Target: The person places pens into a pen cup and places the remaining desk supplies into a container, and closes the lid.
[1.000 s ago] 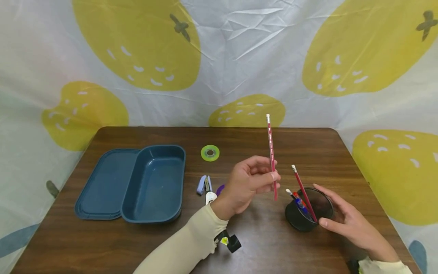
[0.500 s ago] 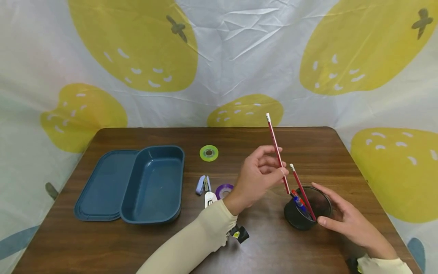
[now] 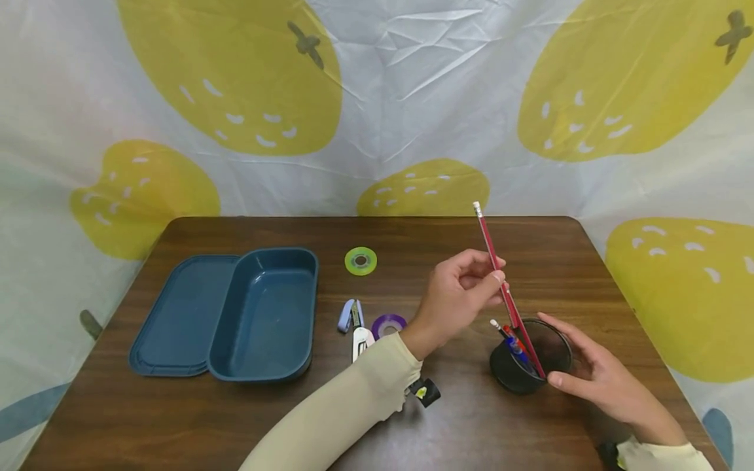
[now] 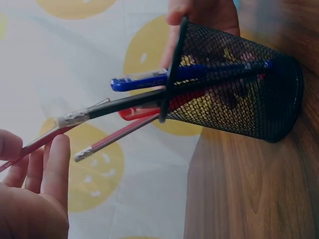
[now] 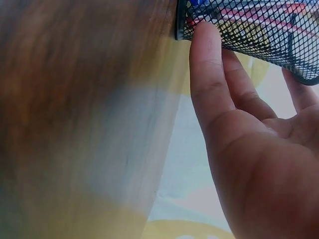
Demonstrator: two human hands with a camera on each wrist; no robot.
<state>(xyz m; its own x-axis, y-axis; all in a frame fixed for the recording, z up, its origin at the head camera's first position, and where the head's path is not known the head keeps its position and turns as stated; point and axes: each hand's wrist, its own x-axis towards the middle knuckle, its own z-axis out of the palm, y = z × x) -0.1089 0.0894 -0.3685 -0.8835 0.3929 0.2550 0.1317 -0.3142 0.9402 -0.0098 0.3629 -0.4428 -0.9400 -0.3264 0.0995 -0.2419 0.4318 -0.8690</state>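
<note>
Red pencil, leaning with its eraser end up, is pinched between the thumb and fingers of your left hand, above the black cup. Your right hand holds the cup's side, thumb and fingers spread around it. From the head, the held pencil's lower end is hard to make out, since it lines up with another pencil in the cup; the left wrist view shows its tip behind a dark pencil, short of the rim. Both wrist views reveal mesh that looks solid from above. The right wrist view cuts off much of the cup. Your left sleeve partly hides a white object.
</note>
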